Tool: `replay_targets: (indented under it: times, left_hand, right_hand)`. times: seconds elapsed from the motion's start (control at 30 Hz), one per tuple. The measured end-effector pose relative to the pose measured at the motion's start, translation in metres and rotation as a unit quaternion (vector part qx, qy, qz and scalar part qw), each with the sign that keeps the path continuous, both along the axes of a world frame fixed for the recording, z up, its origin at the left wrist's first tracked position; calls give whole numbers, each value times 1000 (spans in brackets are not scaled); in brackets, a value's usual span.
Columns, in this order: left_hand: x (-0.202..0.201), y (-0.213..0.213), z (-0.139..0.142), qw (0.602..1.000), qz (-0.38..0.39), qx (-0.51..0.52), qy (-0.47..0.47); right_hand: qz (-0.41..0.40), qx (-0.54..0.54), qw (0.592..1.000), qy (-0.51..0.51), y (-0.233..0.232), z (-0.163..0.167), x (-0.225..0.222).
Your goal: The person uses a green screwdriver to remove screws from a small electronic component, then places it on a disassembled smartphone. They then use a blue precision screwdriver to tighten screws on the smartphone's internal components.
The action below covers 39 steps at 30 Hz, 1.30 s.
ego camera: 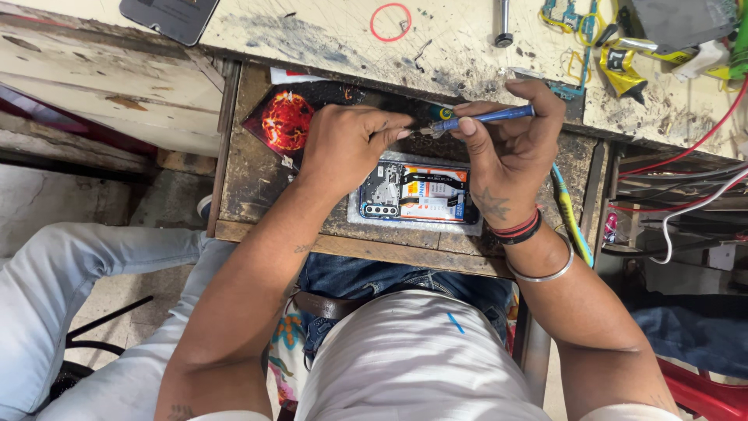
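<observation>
Scratched, grimy tabletop [327, 35] up top, with a pulled-out wooden drawer [249, 179] below it serving as the work surface. Going left to right: dark phone [171, 15] at the far top-left edge, red-patterned back cover [284, 121] on the drawer, then my left hand [347, 144], fingers pinched together at the tip of the screwdriver; I can't tell whether it has a screw or just steadies the bit. An opened phone [413, 193] lies flat on the drawer just below both hands, back off, battery and camera block showing. My right hand [510, 148] is closed around the blue screwdriver [487, 118], held level above the phone. A red rubber ring [389, 22] and a metal tool [503, 23] sit on the tabletop further back, with cables [686, 195] and loose parts at right.

Risk, as I judge it: anything tiny at the tip could drop into the open phone or the drawer gaps. The bit could also slip and nick the battery right underneath.
</observation>
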<state>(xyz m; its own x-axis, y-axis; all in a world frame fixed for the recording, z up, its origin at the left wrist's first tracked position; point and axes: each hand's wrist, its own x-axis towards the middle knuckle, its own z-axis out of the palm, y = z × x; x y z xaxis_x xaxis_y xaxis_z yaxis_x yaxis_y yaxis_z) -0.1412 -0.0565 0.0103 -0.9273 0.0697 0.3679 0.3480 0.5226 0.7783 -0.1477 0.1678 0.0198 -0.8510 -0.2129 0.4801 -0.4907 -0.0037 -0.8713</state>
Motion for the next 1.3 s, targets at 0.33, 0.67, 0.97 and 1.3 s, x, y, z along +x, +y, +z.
replay_targets:
  times: [0.33,0.67,0.97,1.3]
  left_hand:
    - [-1,-7,-1,998,8,-46,38]
    - [0,-8,-2,997,-7,-77,30]
    - [-2,-5,0,993,-27,-111,34]
    - [-1,-4,2,990,-43,-133,18]
  right_hand:
    - [-1,172,980,102,-6,8,13]
    - [10,209,971,116,-13,11,13]
    - [-9,223,967,124,-7,13,13]
    - [6,227,965,129,-13,15,11]
